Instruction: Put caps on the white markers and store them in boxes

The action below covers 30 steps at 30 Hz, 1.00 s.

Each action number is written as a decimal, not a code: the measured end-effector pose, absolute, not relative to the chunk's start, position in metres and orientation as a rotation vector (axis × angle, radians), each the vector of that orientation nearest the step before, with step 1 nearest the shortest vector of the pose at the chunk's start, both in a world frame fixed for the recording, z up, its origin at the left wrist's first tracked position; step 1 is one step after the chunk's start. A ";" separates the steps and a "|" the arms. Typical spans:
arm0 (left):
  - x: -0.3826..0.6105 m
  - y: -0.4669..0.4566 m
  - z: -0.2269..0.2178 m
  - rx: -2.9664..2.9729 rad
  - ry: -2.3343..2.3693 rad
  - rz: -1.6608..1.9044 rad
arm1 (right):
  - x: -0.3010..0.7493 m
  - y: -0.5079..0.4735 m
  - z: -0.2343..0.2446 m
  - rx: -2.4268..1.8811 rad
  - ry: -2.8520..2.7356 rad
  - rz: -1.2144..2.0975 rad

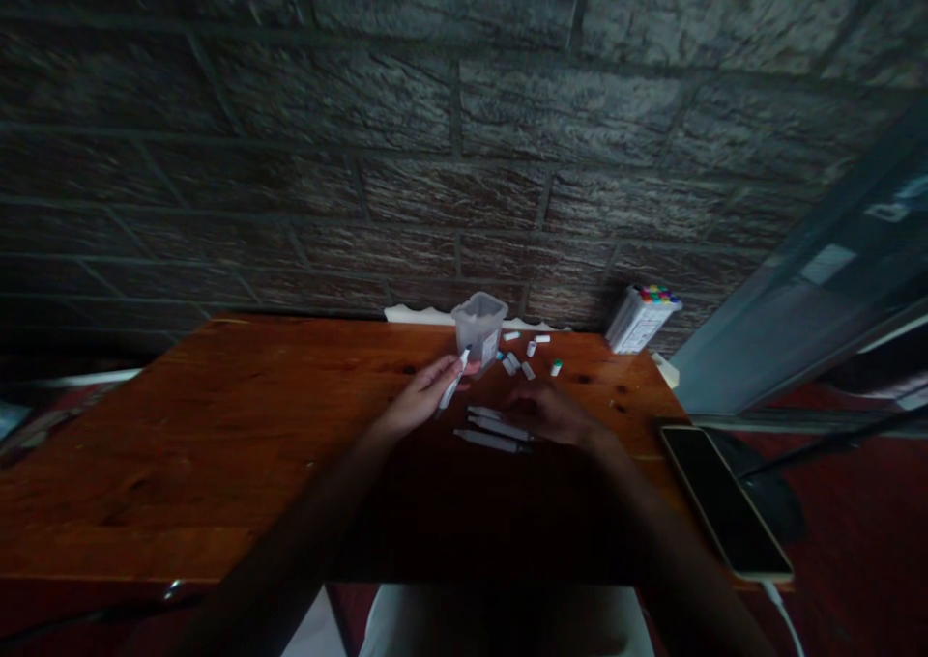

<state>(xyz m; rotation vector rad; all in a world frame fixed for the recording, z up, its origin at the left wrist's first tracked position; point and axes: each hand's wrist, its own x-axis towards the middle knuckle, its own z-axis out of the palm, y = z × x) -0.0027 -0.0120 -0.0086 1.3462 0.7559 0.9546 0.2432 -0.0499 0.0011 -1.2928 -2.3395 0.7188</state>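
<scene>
My left hand point(424, 393) is closed around a white marker point(453, 385), held at a slant with its dark tip pointing up, just in front of a clear plastic container point(479, 333). Low over the table, my right hand point(551, 412) has its fingers curled downward; shadow hides whatever they may grip. Beside and below those fingers lie several white markers point(493, 441) without caps. Loose white caps point(532, 349) are scattered behind the right hand, one of them a green-ended cap point(556, 367).
A second container point(642, 319), full of markers with colourful ends, stands at the table's back right. A phone point(725, 502) with a white cable lies on the right edge of the wooden table point(181, 444). The brick wall point(406, 184) rises directly behind.
</scene>
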 end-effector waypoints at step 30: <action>-0.012 -0.014 -0.007 1.774 0.799 0.925 | 0.229 -0.043 0.015 -1.180 -1.660 0.784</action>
